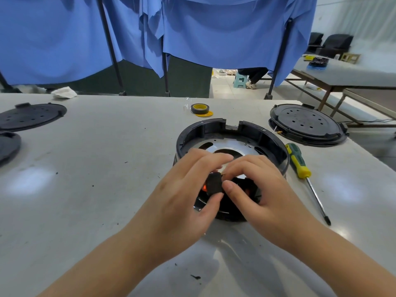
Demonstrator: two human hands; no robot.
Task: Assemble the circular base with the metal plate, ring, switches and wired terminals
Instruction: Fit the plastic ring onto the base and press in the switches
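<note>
The black circular base [205, 130] stands on the grey table with a shiny metal plate [230, 146] lying inside it. Just above its near rim my left hand [188, 189] pinches a small black switch [213, 184] between thumb and fingers; an orange glow shows beside it. My right hand [261, 189] meets it from the right, thumb and fingertips pinching at the switch's top edge, where something small and thin sits that I cannot make out. Another orange-tinted black part [248, 190] shows under my right hand. The near half of the base is hidden by both hands.
A green and yellow screwdriver [300, 163] lies right of the base. A black perforated round cover [306, 125] sits at the far right, two more dark covers [32, 116] at the far left. A roll of yellow-cored tape [200, 109] lies behind the base. Blue cloth hangs beyond the table.
</note>
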